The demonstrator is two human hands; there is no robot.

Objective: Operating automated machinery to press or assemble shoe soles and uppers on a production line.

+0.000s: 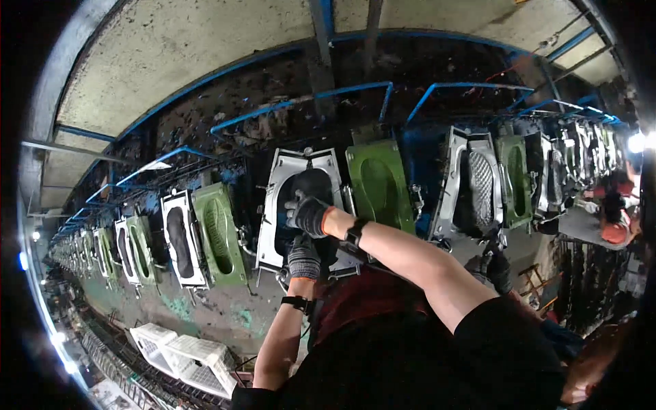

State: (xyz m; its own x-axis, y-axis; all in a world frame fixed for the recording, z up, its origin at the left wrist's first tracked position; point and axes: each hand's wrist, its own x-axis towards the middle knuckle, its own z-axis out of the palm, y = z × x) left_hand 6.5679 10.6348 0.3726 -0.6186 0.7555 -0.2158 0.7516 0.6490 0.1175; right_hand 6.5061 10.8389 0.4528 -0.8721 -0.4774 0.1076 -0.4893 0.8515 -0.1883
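Note:
In front of me stands an open silver shoe-sole mould [268, 236], with a dark sole-shaped piece [313, 182] in its hollow. My right hand [311, 214], in a grey-and-black glove with an orange cuff, reaches across the mould with curled fingers against the lower part of the dark piece. Just below it, my left hand [304, 258], gloved alike, has its fingers drawn together at the mould's near end. Both hands are closed; what lies between their fingers is hidden. Beside the silver half rises a green mould half [380, 179] with a sole-shaped recess.
More silver and green moulds run in a row left [219, 236] and right [471, 179]. Blue bars [301, 102] pass behind them. White plastic crates [198, 362] sit at lower left. A co-worker's gloved hand [493, 272] is close on my right; another person [615, 229] is farther right.

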